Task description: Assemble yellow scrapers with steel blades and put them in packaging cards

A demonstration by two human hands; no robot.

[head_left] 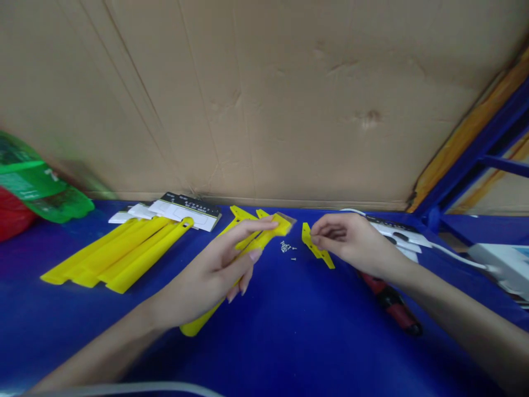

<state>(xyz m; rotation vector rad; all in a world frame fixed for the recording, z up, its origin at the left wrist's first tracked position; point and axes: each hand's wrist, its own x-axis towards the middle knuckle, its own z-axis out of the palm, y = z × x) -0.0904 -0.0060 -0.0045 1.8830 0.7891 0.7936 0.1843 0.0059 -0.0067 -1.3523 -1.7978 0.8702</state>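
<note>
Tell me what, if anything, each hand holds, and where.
Left hand: yellow scraper, by its head end. Right hand: at a small yellow plate; hold unclear.

The blue tabletop is viewed from the wearer's head, forward and down, at close range; the cardboard panel behind is faced almost squarely, with detail blurred, perhaps by motion.

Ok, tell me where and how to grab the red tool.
Probably around the red tool's near red section, just short of its black end, coming from the near side: that stretch lies uncovered and looks roughly cylindrical, while the far end is hidden by the right arm.
</note>
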